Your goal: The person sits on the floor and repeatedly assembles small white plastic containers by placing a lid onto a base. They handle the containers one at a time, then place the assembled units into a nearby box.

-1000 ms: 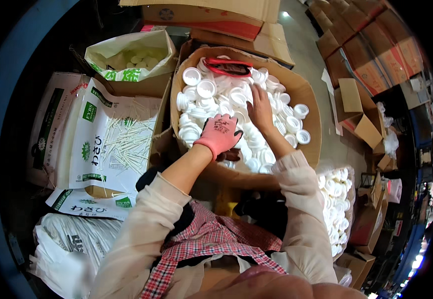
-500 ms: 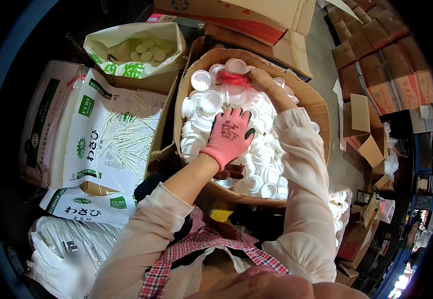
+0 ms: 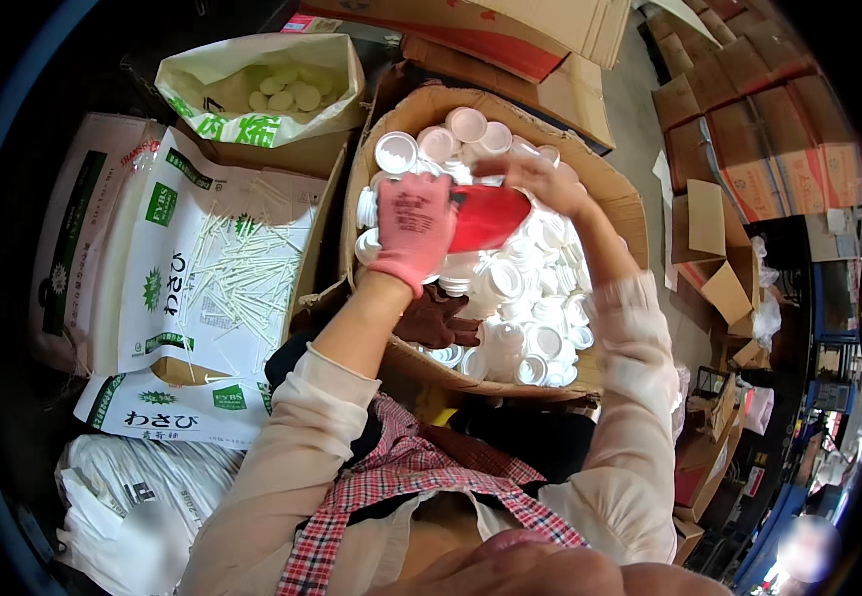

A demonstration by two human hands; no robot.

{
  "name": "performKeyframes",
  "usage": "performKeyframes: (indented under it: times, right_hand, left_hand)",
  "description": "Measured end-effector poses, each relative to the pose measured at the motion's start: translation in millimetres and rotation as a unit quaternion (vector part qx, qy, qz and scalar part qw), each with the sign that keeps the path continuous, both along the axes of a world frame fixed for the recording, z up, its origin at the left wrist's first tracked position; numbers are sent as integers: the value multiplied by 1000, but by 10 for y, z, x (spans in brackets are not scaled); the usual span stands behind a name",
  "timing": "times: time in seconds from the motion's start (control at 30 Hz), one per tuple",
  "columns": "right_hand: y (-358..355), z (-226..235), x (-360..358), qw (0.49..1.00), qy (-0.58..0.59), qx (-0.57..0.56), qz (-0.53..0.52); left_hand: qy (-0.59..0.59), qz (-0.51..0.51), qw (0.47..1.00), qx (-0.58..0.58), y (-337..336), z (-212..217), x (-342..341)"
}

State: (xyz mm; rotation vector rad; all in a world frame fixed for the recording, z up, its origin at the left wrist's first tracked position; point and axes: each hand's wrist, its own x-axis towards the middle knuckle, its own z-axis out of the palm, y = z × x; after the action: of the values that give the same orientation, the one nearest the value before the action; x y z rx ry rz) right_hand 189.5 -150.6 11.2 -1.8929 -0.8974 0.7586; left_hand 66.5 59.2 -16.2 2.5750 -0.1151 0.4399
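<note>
White round plastic caps (image 3: 503, 281) fill a large cardboard box (image 3: 622, 226) in front of me, some lying with their hollow side up. Above them, my left hand (image 3: 415, 221), in a pink glove with dark fingertips, is closed on a smooth red piece (image 3: 496, 216), blurred and of unclear kind. My bare right hand (image 3: 542, 182) is just beyond the red piece, smeared by motion, its bent fingers apart and nothing visible in them. A dark brown glove (image 3: 438, 316) lies on the caps at the box's near left, below my left wrist.
Left of the box, thin white sticks (image 3: 242, 268) lie on a printed white sheet (image 3: 143, 298). Behind them a white bag (image 3: 252, 52) holds pale green discs. A stuffed plastic sack (image 3: 143, 507) sits at lower left. Opened cartons (image 3: 714, 233) and stacked boxes (image 3: 789, 149) stand on the right.
The red piece, blurred at my right hand before, is now in my left hand. My left hand has moved left and slightly away from me; my right hand has come slightly nearer, uncovering the brown glove.
</note>
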Motion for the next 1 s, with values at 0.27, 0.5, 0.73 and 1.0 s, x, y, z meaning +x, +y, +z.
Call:
performKeyframes:
  times: [0.27,0.5,0.73,1.0]
  right_hand:
    - [1084,-1306,978,954,-177,-209,-126]
    - [1222,-1075,598,966,18,-257,24]
    - [549,-913,-801,890,-183,-405,104]
    - [-434,-961,769,764,-433,-413,-241]
  left_hand:
    - [-198,204,944,-165,524,87,131]
    - [-166,229,927,-247,776,166,23]
    - [-176,192,911,-319,660,77,183]
    - [-171,143,928,-299,491,165,238]
